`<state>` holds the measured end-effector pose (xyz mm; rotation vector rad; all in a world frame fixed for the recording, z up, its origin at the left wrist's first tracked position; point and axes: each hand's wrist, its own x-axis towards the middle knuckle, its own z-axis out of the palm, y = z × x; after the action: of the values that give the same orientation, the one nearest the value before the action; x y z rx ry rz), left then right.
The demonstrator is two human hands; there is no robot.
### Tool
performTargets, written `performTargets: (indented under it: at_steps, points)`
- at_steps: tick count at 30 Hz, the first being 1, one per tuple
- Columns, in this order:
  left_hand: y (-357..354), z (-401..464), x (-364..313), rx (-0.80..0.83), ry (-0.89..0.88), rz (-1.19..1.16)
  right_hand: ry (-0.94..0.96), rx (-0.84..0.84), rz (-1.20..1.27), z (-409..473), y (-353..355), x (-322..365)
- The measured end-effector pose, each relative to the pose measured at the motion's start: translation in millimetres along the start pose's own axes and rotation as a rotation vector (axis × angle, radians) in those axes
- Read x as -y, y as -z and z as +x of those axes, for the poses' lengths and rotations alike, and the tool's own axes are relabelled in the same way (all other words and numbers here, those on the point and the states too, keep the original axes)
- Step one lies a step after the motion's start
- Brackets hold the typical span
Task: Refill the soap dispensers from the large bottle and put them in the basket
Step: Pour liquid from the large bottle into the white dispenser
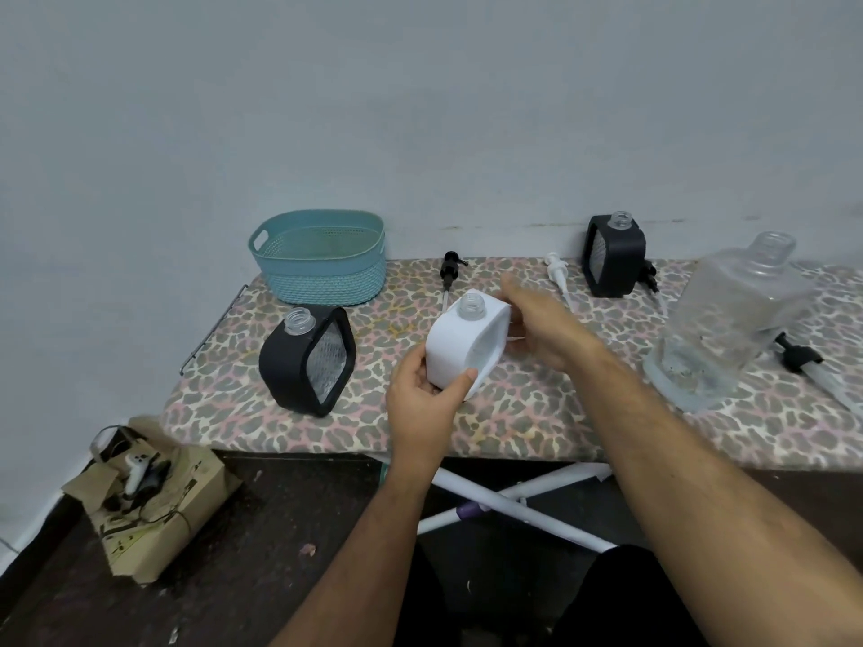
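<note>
- We find the white dispenser [460, 340] at the centre of the frame, its pump off and its clear threaded neck open, tilted slightly and held above the leopard-print table [513, 413].
- The left hand [422, 399] grips its lower near corner, thumb curled over the front edge and fingers wrapped beneath.
- The right hand [544, 326] lies against the dispenser's right side; its fingers are hidden behind the body, so we cannot tell how far they are closed or whether they grip.
- A black dispenser [308, 359], neck open, stands tilted at left centre, just in front of the teal basket [322, 256], which sits in the upper left of the table against the wall.
- A second black dispenser [614, 254], also uncapped, stands at upper right near the wall.
- The large clear bottle [733, 319], cap off, stands at the right of the frame.
- A black pump [450, 268] and a white pump [558, 273] lie on the table behind the white dispenser; another black pump [801, 354] lies at far right beside the large bottle.
- A cardboard box [154, 497] sits on the floor at lower left.
</note>
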<state>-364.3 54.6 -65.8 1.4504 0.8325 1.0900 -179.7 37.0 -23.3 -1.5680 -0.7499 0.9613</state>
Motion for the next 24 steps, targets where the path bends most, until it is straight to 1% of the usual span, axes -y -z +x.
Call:
performTargets:
  at_steps: [5,10,12,15,21,23,24]
  points:
    - [22.4,-6.1,-2.0,-0.114,0.006,0.018,0.082,0.048,0.007,-8.2,-45.2,9.1]
    - [44.5,-7.1,-8.4,-0.168,0.003,0.009,0.086,0.084,0.015,-3.4,-79.5,17.0]
    - [51.8,-7.4,-7.5,-0.177,0.01,0.016,0.075,0.074,-0.005,-1.3,-88.6,16.7]
    - [58.0,-9.1,-4.7,-0.174,0.011,0.024,0.05,0.072,-0.065,3.1,-94.6,9.2]
    - [58.0,-11.2,1.2,-0.156,-0.008,0.103,0.073,0.054,-0.074,-1.8,-97.3,6.2]
    - [54.1,-18.1,-3.3,-0.207,-0.039,0.155,0.101,0.036,-0.107,-5.8,-96.0,5.9]
    - [51.5,-22.8,-7.3,-0.252,-0.09,0.192,0.116,0.016,-0.125,-8.7,-94.6,6.2]
